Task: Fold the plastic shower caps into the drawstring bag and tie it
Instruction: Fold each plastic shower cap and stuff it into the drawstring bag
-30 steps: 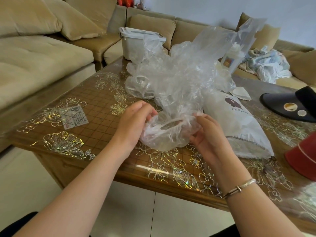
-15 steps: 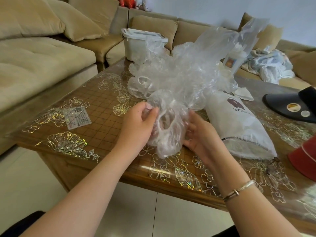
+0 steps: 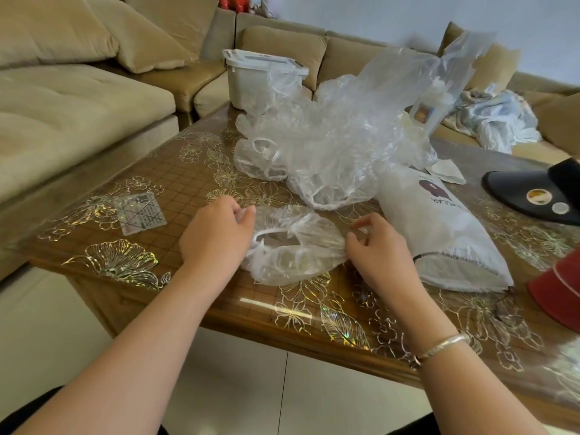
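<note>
Clear crinkled plastic shower cap with white elastic rim [image 3: 295,243]: lying flattened on the counter [image 3: 194,287] near its front edge, stretched sideways between both hands, opening facing up. Left hand [image 3: 216,235]: fingers curled, pinching the cap's left end. Right hand [image 3: 376,249]: fingertips pinching the cap's right end; thin silver bangle [image 3: 442,345] on the wrist.

Heap of further clear plastic shower caps [image 3: 326,142]: loose, glossy, wrinkled, piled just behind the held cap.

White fabric drawstring bag [image 3: 439,227]: lying flat to the right of the cap, mouth toward the front edge, dark cord at the hem; dark brown round logo with part of a word, "PULAR", readable.

Counter: brown wood under a clear cover with gold floral line pattern.

White lidded plastic box [image 3: 251,76]: at the far edge, behind the heap.
</note>
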A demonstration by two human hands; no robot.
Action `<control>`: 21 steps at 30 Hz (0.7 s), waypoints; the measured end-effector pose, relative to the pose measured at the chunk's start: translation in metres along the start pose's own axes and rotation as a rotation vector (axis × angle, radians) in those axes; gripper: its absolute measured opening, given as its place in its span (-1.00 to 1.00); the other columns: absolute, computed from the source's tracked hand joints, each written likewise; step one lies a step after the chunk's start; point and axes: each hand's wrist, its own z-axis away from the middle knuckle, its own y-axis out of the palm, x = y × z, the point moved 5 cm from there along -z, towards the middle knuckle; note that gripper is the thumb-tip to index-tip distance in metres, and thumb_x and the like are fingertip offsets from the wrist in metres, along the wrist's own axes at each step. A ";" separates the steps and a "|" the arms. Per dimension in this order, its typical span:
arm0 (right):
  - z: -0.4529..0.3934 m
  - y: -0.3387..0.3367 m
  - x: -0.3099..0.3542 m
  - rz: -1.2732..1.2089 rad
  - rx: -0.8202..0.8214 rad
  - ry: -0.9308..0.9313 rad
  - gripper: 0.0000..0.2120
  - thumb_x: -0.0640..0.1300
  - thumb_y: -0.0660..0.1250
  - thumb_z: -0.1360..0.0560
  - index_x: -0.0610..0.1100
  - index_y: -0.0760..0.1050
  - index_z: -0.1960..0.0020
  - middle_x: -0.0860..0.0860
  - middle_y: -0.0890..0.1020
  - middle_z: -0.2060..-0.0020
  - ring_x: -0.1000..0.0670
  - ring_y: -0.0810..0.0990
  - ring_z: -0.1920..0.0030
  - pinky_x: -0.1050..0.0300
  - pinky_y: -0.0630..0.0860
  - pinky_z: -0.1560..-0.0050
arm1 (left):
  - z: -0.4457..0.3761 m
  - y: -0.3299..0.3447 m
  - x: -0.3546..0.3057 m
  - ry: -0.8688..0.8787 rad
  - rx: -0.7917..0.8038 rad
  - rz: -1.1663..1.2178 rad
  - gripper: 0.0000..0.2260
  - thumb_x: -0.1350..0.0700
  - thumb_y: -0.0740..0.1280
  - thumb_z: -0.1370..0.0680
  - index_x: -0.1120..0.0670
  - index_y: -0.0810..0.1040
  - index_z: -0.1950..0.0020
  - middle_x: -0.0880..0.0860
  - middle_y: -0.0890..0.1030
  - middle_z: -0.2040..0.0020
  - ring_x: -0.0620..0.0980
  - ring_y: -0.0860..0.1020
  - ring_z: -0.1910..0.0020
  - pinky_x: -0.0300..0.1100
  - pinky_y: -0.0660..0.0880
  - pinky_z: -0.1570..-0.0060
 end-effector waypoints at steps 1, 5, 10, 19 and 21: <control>0.002 0.000 0.004 0.044 -0.019 -0.019 -0.82 -0.05 0.21 -0.59 -0.04 0.42 -0.18 0.06 0.56 0.32 0.04 0.51 0.36 0.13 0.41 0.34 | 0.001 0.000 -0.002 0.015 0.016 0.005 -0.74 -0.13 0.20 -0.64 0.05 0.46 0.03 -0.04 0.53 0.26 -0.06 0.50 0.35 -0.19 0.29 0.43; 0.001 0.002 0.013 0.066 -0.078 -0.057 -0.63 0.16 0.18 -0.59 -0.09 0.47 -0.19 0.01 0.54 -0.03 0.00 0.54 0.01 0.02 0.53 0.03 | 0.000 0.002 -0.009 -0.080 0.219 0.376 -0.81 0.01 0.29 -0.59 0.04 0.45 -0.17 -0.07 0.52 0.09 -0.15 0.47 0.21 -0.22 0.33 0.31; -0.017 0.010 0.014 -0.190 0.023 0.092 -0.54 0.27 0.14 -0.58 -0.12 0.51 -0.07 0.07 0.57 0.19 0.12 0.53 0.20 0.18 0.40 0.28 | 0.007 0.005 -0.017 -0.080 0.309 0.760 -0.63 0.25 0.40 -0.52 -0.06 0.42 -0.23 -0.10 0.59 -0.11 -0.17 0.59 -0.02 -0.27 0.50 0.11; -0.025 0.010 0.016 -0.275 0.080 0.125 -0.44 0.17 0.19 -0.61 -0.36 0.60 0.03 -0.03 0.34 0.43 0.05 0.26 0.48 0.17 0.22 0.40 | 0.009 0.014 -0.026 -0.125 0.382 1.135 -0.53 0.50 0.27 -0.51 -0.02 0.52 -0.21 0.01 0.66 -0.16 -0.04 0.67 -0.03 -0.21 0.60 0.21; -0.025 0.014 0.016 -0.237 0.125 0.112 -0.44 0.14 0.18 -0.62 -0.40 0.58 -0.10 0.04 0.30 0.52 0.08 0.21 0.55 0.19 0.20 0.44 | 0.008 0.014 -0.027 -0.128 0.386 1.171 -0.53 0.48 0.32 -0.49 0.03 0.50 -0.27 0.03 0.67 -0.14 0.00 0.68 -0.03 -0.21 0.61 0.20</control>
